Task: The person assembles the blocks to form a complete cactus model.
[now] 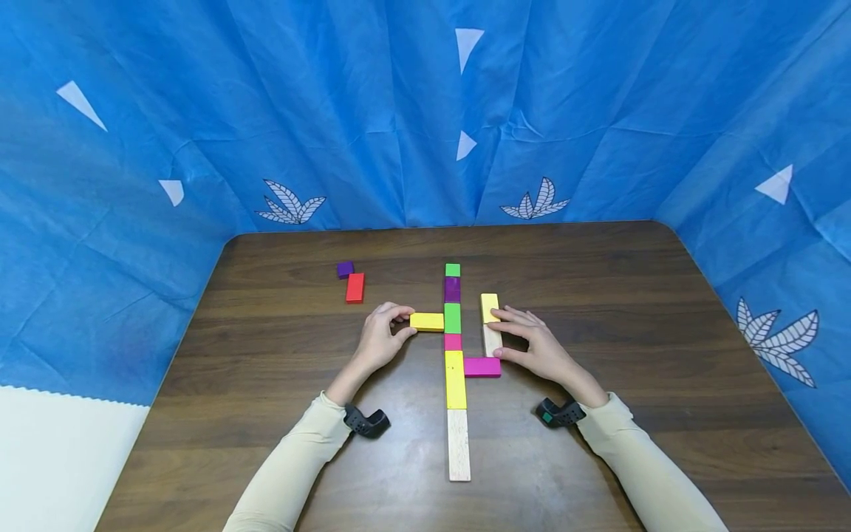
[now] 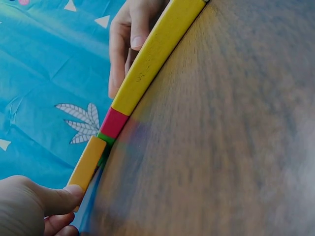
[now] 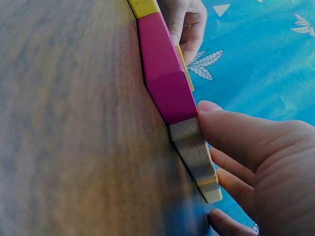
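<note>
A column of coloured wooden blocks (image 1: 455, 380) runs up the middle of the table. My left hand (image 1: 379, 338) pinches the outer end of an orange-yellow block (image 1: 427, 322) between thumb and fingers; its other end meets a green block (image 1: 452, 318) in the column. A magenta block (image 1: 482, 367) juts right from the column's yellow block. Above its outer end stand a bare wood block (image 1: 492, 341) and a pale yellow block (image 1: 489, 307) in line. My right hand (image 1: 535, 346) rests against these two with fingers extended, its thumb (image 3: 209, 106) near the magenta-to-wood joint.
A red block (image 1: 355, 288) and a small purple block (image 1: 345, 270) lie at the back left of the brown table (image 1: 266, 369). The column's near end is a long bare wood block (image 1: 459, 445). Blue cloth (image 1: 425, 111) hangs behind the table and along its sides.
</note>
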Available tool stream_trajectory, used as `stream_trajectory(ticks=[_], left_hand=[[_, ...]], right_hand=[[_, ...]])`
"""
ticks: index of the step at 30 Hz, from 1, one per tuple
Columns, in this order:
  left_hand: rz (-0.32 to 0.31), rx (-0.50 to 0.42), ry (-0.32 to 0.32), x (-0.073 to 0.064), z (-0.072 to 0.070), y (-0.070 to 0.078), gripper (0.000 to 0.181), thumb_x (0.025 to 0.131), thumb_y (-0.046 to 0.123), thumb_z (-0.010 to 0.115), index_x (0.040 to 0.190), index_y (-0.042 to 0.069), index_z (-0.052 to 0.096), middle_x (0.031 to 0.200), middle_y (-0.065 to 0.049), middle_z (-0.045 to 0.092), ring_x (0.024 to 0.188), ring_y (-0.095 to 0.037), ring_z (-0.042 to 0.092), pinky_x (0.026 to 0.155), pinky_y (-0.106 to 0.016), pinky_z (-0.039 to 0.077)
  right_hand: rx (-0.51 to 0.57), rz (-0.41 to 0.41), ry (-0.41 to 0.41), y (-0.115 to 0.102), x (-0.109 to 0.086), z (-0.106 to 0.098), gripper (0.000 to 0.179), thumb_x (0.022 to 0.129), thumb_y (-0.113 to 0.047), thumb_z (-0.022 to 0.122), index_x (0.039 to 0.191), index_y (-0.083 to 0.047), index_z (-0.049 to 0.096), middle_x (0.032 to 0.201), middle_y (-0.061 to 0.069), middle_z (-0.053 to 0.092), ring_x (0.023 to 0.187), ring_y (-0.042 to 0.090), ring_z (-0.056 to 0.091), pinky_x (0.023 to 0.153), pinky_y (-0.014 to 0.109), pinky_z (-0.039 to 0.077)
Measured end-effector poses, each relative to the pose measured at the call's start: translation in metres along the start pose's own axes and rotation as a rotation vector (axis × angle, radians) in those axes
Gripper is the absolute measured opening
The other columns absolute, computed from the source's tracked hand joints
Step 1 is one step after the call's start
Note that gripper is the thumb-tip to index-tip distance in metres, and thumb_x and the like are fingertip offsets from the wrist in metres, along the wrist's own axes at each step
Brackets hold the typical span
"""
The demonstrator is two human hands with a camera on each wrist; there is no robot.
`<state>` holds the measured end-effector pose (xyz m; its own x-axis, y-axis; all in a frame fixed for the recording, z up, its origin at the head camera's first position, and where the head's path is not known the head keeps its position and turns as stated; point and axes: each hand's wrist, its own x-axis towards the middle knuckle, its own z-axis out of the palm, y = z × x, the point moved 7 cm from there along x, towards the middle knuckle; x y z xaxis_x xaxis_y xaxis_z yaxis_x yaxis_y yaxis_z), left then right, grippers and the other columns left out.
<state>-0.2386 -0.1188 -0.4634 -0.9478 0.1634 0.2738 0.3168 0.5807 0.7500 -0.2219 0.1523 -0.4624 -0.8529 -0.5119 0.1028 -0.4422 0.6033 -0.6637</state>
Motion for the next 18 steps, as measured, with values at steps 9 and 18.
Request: stream_trajectory(ticks=[9, 18], left_hand=[[0.047, 0.061, 0.034, -0.0035, 0.0019, 0.0022, 0.032, 0.073, 0.006, 0.083, 0.103, 0.004, 0.073, 0.091, -0.007, 0.068, 0.088, -0.022, 0.06, 0.078, -0.035, 0.048], [0.067, 0.07, 0.041, -0.0051, 0.0005, 0.0041, 0.034, 0.071, 0.007, 0.084, 0.103, 0.004, 0.073, 0.091, -0.006, 0.069, 0.088, -0.022, 0.06, 0.079, -0.035, 0.048]], right_hand=[[0.007, -0.011, 0.003, -0.0007, -0.0007, -0.0012, 0.051, 0.084, -0.027, 0.077, 0.131, -0.012, 0.064, 0.148, 0.01, 0.05, 0.143, 0.038, 0.033, 0.116, 0.062, 0.015], [0.005, -0.005, -0.003, -0.0027, -0.0007, -0.0022, 0.051, 0.084, -0.026, 0.077, 0.131, -0.012, 0.064, 0.148, 0.01, 0.05, 0.143, 0.038, 0.033, 0.117, 0.062, 0.014]])
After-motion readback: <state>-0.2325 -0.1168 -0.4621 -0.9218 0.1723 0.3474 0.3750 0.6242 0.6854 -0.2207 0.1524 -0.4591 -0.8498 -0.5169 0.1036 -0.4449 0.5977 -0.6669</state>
